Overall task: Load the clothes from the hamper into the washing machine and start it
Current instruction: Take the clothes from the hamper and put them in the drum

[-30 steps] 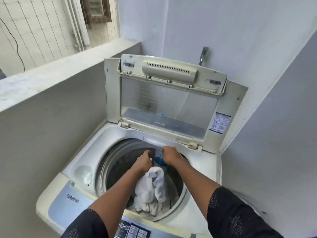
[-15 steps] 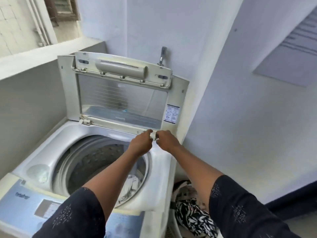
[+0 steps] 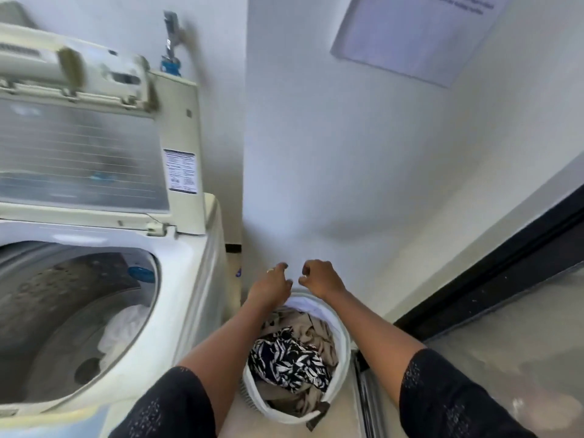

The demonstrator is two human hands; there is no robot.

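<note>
The hamper is seen on the floor at 6 o'clock, just beside the washing machine. The machine fills the view from 8 to 11 o'clock, and its lid is stood up. Both grips are held over the hamper's far rim. The left grip and the right grip are loosely curled and near each other, and nothing is held in either.

The clothes are judged to be soft, light and limp. A black-and-white patterned garment is heaped on top, with beige cloth at its 12 o'clock. A bunched handful from the top of the heap is probably best taken, since trailing ends could catch on the rim. A white garment is already laid in the drum.

Print is carried on a sticker on the lid frame and on a sheet on the wall at 1 o'clock, but none of it can be read.
</note>
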